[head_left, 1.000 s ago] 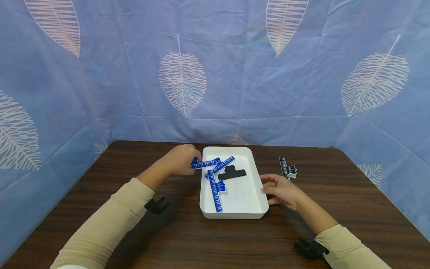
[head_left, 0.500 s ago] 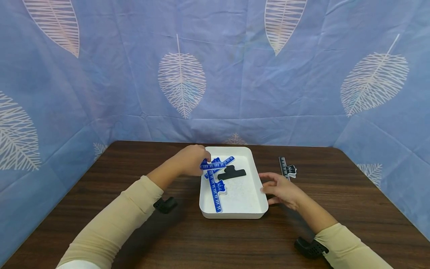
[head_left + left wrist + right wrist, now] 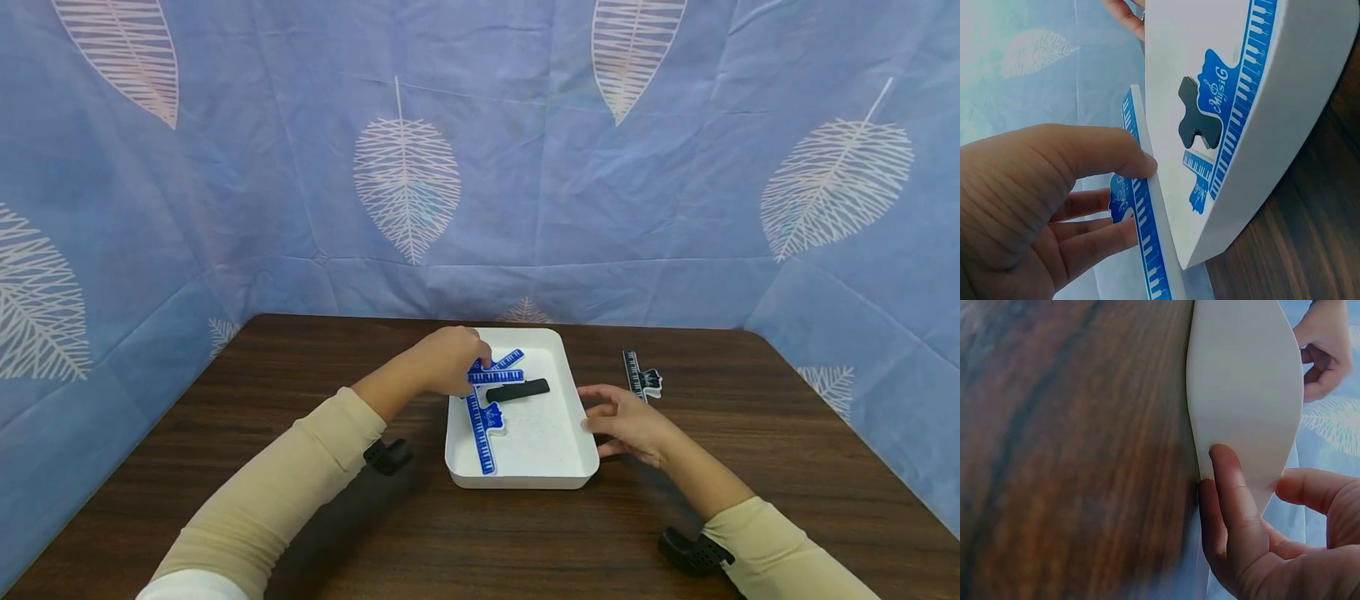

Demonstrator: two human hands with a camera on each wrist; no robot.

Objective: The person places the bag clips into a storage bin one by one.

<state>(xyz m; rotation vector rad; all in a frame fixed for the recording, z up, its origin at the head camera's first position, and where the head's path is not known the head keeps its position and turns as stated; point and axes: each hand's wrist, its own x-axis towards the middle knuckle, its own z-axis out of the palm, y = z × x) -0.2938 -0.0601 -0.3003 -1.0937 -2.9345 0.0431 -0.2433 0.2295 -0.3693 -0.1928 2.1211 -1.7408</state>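
Note:
My left hand (image 3: pixel 450 360) pinches a blue clip (image 3: pixel 497 377) with a piano-key pattern between thumb and fingers, over the left part of the white tray (image 3: pixel 551 450). Close up in the left wrist view, the thumb lies on the edge of the held clip (image 3: pixel 1147 231), beside the tray rim. Inside the tray are a diagonal blue clip (image 3: pixel 512 357), another blue clip (image 3: pixel 483 429) near the front left, and a black clip (image 3: pixel 517 390) partly covered by the held one. My right hand (image 3: pixel 626 423) touches the tray's right wall with spread fingers; its fingertips (image 3: pixel 1224 456) meet the outside.
A black-and-white piano-patterned clip (image 3: pixel 636 375) lies on the dark wooden table (image 3: pixel 420 542), right of the tray and just behind the right hand. Blue cloth (image 3: pixel 495 167) with white leaf prints hangs behind and at both sides.
The left hand has moved right, carrying the blue clip from the tray's left rim to above its contents, nearer the black clip. The right hand and tray have stayed put.

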